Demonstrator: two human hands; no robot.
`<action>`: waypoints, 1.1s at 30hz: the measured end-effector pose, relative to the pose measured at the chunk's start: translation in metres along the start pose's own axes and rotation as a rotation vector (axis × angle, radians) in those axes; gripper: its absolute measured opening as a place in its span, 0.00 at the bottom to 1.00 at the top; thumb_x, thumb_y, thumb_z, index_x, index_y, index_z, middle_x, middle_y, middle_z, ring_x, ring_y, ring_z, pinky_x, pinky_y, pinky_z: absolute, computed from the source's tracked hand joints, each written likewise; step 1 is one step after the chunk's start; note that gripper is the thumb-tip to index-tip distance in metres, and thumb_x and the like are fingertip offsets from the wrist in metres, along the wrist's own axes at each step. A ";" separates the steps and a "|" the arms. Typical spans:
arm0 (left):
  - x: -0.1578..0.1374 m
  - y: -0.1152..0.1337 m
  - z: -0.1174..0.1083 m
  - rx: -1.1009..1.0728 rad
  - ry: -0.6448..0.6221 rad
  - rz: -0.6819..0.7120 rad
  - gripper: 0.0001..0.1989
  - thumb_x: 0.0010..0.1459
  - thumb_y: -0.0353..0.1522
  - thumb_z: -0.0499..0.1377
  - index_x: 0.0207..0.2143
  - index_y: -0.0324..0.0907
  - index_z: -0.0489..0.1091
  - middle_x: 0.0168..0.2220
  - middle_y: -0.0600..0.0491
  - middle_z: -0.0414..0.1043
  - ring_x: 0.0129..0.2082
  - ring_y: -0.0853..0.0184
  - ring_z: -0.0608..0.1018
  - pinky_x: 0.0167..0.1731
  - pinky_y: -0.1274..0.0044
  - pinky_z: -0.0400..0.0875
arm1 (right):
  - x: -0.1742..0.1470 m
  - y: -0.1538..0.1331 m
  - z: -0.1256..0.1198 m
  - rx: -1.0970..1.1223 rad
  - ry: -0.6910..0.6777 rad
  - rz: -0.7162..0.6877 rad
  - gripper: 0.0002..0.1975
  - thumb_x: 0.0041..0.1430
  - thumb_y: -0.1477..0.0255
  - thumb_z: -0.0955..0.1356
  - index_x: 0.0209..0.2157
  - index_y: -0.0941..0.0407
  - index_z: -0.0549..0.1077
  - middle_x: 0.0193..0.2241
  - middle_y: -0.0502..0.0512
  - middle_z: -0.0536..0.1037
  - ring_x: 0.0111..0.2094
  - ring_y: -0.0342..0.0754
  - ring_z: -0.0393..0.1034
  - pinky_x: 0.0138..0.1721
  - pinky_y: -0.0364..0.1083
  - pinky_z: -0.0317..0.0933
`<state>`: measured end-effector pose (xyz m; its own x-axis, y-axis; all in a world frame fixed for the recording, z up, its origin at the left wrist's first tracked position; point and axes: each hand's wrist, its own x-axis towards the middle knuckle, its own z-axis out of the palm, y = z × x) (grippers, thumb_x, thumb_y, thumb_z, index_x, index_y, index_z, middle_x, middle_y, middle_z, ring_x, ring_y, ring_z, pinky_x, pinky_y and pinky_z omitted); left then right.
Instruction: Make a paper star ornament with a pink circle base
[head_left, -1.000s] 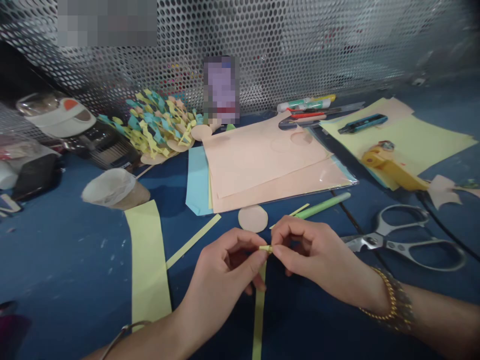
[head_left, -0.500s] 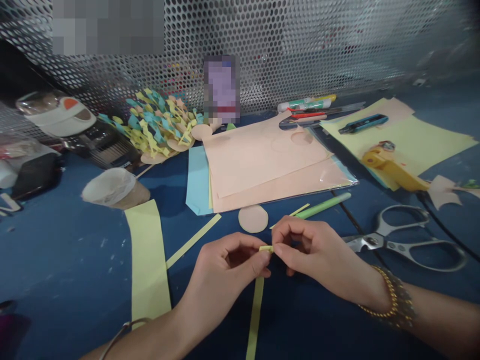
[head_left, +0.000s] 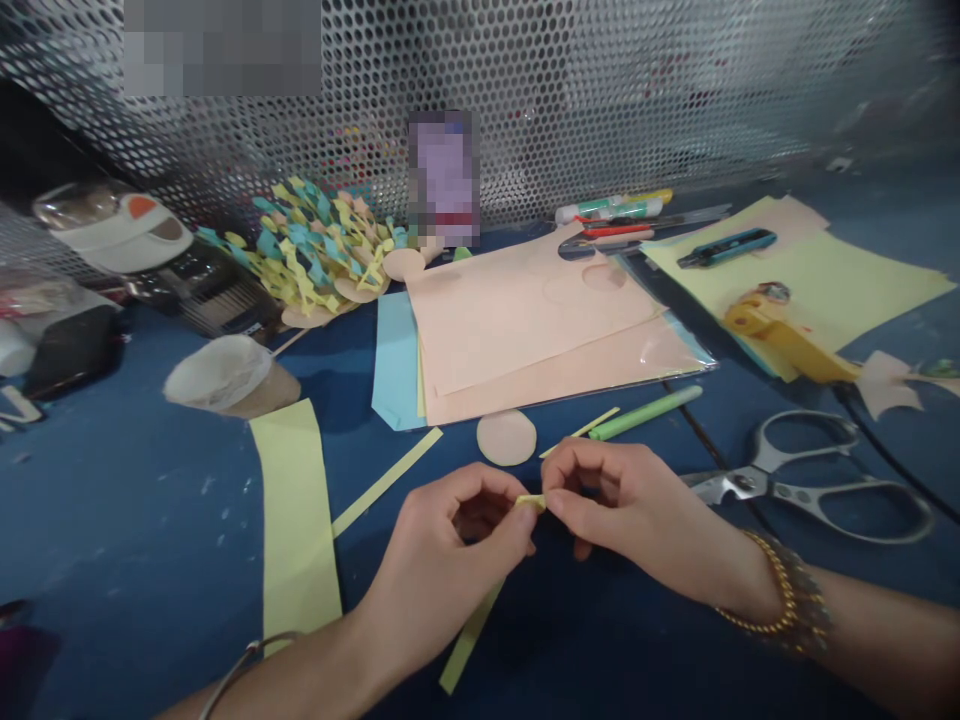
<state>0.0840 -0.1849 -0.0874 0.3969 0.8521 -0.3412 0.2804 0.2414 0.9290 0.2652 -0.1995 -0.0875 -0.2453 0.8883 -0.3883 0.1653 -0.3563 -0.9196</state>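
Note:
My left hand (head_left: 465, 530) pinches a narrow yellow paper strip (head_left: 471, 638), whose long tail hangs out below the fingers toward the lower left. Its other end shows as a small folded bit between both hands' fingertips. Thumb and forefinger of my right hand (head_left: 607, 500) are closed on that folded end. Just beyond the fingers lies a pale pink paper circle (head_left: 506, 438). Another yellow strip (head_left: 388, 482) lies to the left, touching a wide yellow paper piece (head_left: 296, 530). A thin yellow sliver (head_left: 581, 432) rests beside a green pen (head_left: 646, 412) behind my right hand.
Silver scissors (head_left: 787, 480) lie right of my right hand. Pink sheets (head_left: 525, 320) are stacked behind. Farther right, a yellow tape dispenser (head_left: 787, 335) and a blue cutter (head_left: 727, 247) rest on yellow paper. A paper cup (head_left: 232, 378) lies left, before curled paper pieces (head_left: 322, 245).
The strip's hanging tail has swung to the left, and its lower end now shows. Both hands stay almost in place, still pinching the folded end.

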 end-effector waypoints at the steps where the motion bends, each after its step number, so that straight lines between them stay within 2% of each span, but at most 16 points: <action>1: 0.000 0.000 0.000 -0.018 -0.016 -0.005 0.06 0.56 0.34 0.59 0.31 0.42 0.73 0.24 0.55 0.75 0.26 0.71 0.77 0.28 0.81 0.72 | 0.000 0.000 0.000 0.013 -0.001 0.004 0.05 0.55 0.71 0.67 0.27 0.56 0.69 0.25 0.46 0.68 0.22 0.37 0.65 0.24 0.38 0.65; 4: 0.001 0.001 0.000 -0.002 -0.050 0.006 0.06 0.57 0.34 0.58 0.33 0.42 0.74 0.25 0.55 0.75 0.26 0.70 0.76 0.28 0.81 0.71 | 0.001 0.000 0.000 0.017 -0.004 0.001 0.05 0.54 0.71 0.67 0.27 0.56 0.69 0.24 0.45 0.68 0.22 0.37 0.65 0.24 0.38 0.66; 9: 0.001 0.001 0.001 0.077 -0.035 0.002 0.06 0.55 0.33 0.59 0.28 0.41 0.72 0.23 0.55 0.73 0.24 0.71 0.75 0.25 0.81 0.68 | 0.000 -0.001 0.001 -0.022 0.004 -0.004 0.04 0.54 0.72 0.67 0.27 0.56 0.69 0.24 0.45 0.68 0.21 0.37 0.65 0.23 0.37 0.64; 18: 0.001 0.003 0.002 -0.015 -0.027 -0.052 0.05 0.55 0.33 0.61 0.29 0.41 0.72 0.23 0.55 0.75 0.25 0.70 0.78 0.28 0.81 0.71 | -0.001 0.000 0.001 -0.018 0.021 -0.016 0.05 0.56 0.69 0.67 0.29 0.56 0.71 0.29 0.48 0.70 0.24 0.38 0.66 0.24 0.39 0.67; 23: 0.003 0.005 0.002 -0.103 -0.039 -0.075 0.08 0.57 0.34 0.59 0.32 0.40 0.75 0.25 0.53 0.78 0.27 0.69 0.80 0.30 0.80 0.75 | 0.001 0.001 -0.001 -0.014 0.020 -0.027 0.07 0.59 0.68 0.66 0.29 0.56 0.70 0.26 0.48 0.70 0.24 0.39 0.66 0.23 0.38 0.67; 33: 0.004 0.007 0.002 -0.114 0.020 -0.122 0.08 0.56 0.35 0.61 0.27 0.40 0.73 0.22 0.55 0.76 0.23 0.71 0.80 0.26 0.84 0.75 | 0.001 0.000 -0.001 -0.017 0.011 0.000 0.07 0.59 0.69 0.65 0.29 0.56 0.68 0.24 0.46 0.69 0.21 0.36 0.64 0.23 0.37 0.67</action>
<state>0.0894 -0.1809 -0.0824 0.3485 0.8217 -0.4509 0.2244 0.3939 0.8913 0.2656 -0.1986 -0.0875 -0.2350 0.8913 -0.3877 0.1812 -0.3517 -0.9184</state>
